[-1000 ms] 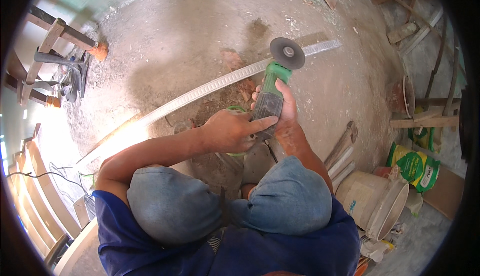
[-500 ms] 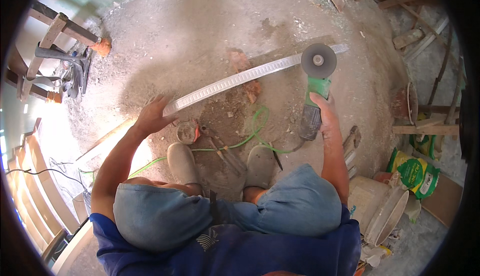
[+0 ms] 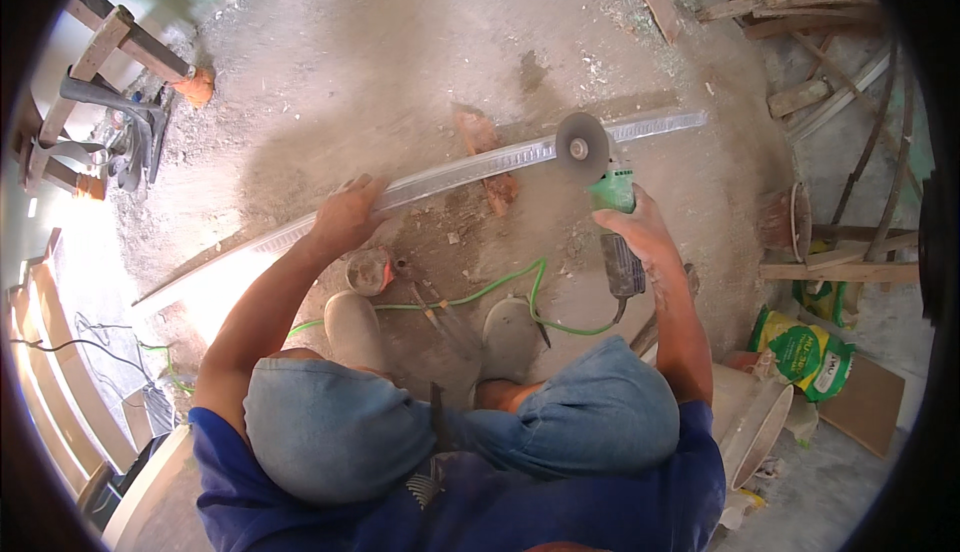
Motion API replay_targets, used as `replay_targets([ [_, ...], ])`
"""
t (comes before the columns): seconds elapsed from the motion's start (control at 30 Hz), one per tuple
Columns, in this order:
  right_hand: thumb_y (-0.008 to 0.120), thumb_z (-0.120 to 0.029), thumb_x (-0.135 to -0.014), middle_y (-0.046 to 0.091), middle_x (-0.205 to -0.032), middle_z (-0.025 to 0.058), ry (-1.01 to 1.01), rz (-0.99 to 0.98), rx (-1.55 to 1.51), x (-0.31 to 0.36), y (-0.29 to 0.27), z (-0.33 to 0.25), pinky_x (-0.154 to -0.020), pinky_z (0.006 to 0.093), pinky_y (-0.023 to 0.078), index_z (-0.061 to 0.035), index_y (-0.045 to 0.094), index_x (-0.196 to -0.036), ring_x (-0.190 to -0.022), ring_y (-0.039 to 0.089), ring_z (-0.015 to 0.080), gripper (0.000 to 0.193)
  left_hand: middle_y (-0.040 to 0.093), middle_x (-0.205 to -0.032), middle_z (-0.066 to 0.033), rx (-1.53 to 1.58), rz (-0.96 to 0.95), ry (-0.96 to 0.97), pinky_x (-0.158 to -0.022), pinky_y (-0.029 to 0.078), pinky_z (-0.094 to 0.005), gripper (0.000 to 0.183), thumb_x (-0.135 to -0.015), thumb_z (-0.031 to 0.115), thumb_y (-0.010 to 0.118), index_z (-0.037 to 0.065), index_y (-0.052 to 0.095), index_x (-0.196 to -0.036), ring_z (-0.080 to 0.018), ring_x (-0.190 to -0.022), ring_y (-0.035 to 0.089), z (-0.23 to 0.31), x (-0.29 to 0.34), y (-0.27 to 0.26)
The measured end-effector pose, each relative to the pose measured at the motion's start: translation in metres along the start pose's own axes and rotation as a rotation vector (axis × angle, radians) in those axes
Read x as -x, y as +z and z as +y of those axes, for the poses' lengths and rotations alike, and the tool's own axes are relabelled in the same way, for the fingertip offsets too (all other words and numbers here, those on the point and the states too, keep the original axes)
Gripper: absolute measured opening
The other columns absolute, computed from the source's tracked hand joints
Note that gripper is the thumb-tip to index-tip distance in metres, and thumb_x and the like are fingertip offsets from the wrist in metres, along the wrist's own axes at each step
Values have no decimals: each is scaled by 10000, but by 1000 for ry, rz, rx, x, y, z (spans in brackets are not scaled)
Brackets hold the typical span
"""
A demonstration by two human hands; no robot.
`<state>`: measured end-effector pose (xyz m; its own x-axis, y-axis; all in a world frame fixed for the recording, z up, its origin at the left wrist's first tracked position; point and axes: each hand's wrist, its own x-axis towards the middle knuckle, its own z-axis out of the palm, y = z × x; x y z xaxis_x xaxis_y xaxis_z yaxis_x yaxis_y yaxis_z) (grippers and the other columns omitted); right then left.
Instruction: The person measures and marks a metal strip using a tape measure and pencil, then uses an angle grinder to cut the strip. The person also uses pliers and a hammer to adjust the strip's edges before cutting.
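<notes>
The person squats on a dusty concrete floor point(image 3: 400, 62). The left hand point(image 3: 345, 214) presses flat down on a long pale metal strip with a ribbed edge point(image 3: 460, 172). The fingers are spread over it, not curled round it. The right hand point(image 3: 632, 227) is wrapped tight round a green angle grinder with a round grey disc point(image 3: 600, 177). The two hands are well apart.

The strip lies on the floor in front of the feet. It rests on a reddish broken brick point(image 3: 488, 157) near its middle. Its long side runs from the low left up to the right, and the right end points toward a pile of old wooden planks point(image 3: 800, 12). The disc stands on edge and touches the strip just right of the brick.

To do this cut well, the left hand should likely keep the strip from sliding. The disc should likely cross the strip straight, not slanted. The thin green cable point(image 3: 500, 292) loops on the floor by the grey shoes point(image 3: 350, 327), so it is best kept away from the disc
</notes>
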<state>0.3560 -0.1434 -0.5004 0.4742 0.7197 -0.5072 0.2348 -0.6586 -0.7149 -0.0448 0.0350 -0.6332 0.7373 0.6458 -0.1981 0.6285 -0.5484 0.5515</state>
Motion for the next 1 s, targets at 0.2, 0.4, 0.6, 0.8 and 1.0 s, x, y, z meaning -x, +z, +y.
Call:
replay_targets([
  [0.2,808,-171,-751,677,-1048,94,0,-40,163,-12,-1,-2,-839,320,518,18,614,-1220,-931,641,172,541,600,-1209,-153,-17,-24,-35,-864,537,-491,591,-880,271,730,136,502,-1408,-389,-1070,632,1,5,-1],
  [0.4,823,-197,-729,682,-1028,106,9,-62,282,-13,8,-3,-817,343,529,20,616,-1204,-912,648,188,562,607,-1203,-118,-21,-8,-7,-857,545,-480,557,-882,273,729,152,506,-1378,-350,-1093,641,-2,5,-3],
  [0.6,826,-239,-709,691,-1055,141,26,-52,350,-18,4,5,-837,357,532,29,616,-1201,-945,666,221,598,609,-1186,-117,-50,29,0,-809,561,-477,558,-881,258,726,157,496,-1380,-348,-1077,649,1,8,2],
  [0.8,821,-257,-704,694,-1080,161,38,-76,381,-17,7,1,-866,367,529,27,615,-1212,-974,674,246,618,607,-1184,-120,-74,29,-11,-782,569,-482,564,-883,263,723,164,491,-1389,-355,-1051,658,2,10,3],
  [1.0,820,-248,-707,692,-1085,158,34,-89,372,-16,10,-1,-877,368,526,20,615,-1217,-979,671,252,612,607,-1184,-116,-84,21,-40,-782,568,-490,585,-879,284,726,163,502,-1406,-357,-1017,668,5,9,3],
])
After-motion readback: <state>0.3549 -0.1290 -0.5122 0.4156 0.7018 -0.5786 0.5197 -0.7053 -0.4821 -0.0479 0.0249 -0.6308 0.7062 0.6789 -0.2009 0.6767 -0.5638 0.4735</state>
